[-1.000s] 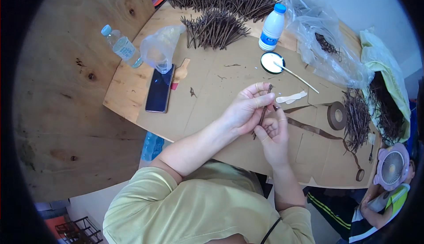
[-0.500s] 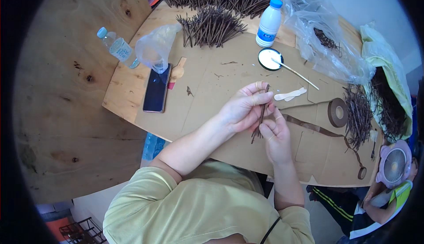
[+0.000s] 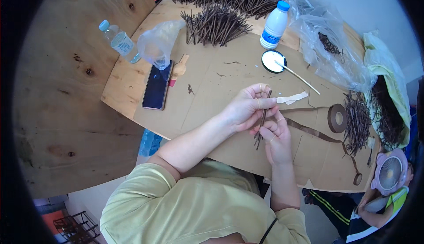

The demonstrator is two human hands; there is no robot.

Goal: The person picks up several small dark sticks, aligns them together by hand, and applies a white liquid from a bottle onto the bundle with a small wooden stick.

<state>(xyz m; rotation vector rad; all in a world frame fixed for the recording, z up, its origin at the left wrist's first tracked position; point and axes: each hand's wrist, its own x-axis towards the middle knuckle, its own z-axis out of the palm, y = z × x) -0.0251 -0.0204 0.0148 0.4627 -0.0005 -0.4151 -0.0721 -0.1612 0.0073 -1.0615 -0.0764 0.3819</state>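
My left hand (image 3: 249,109) pinches a thin dark brown twig bundle (image 3: 263,119) between thumb and fingers, over the cardboard. Just to its right, my right hand (image 3: 278,142) grips the lower part of the same bundle, where several thin ends splay out below the fingers. Both hands have pale bands around some fingers. From beside my right hand, a brown tape strip (image 3: 309,131) runs right across the cardboard, near a brown tape roll (image 3: 337,118). Whether the strip touches the bundle is hidden by my fingers. Pale wooden sticks (image 3: 292,98) lie just beyond my hands.
Cardboard (image 3: 212,94) covers the wooden table. White paste fills a round lid (image 3: 274,61) with a stick in it, beside a white bottle (image 3: 274,25). Twig bundles (image 3: 216,25) stand at the back; loose twigs (image 3: 357,122) lie right. A phone (image 3: 157,85) and water bottle (image 3: 119,42) are left.
The view has shifted slightly. Both hands keep hold of the twig bundle in nearly the same place, with small finger movements; the bundle stands a little more upright.
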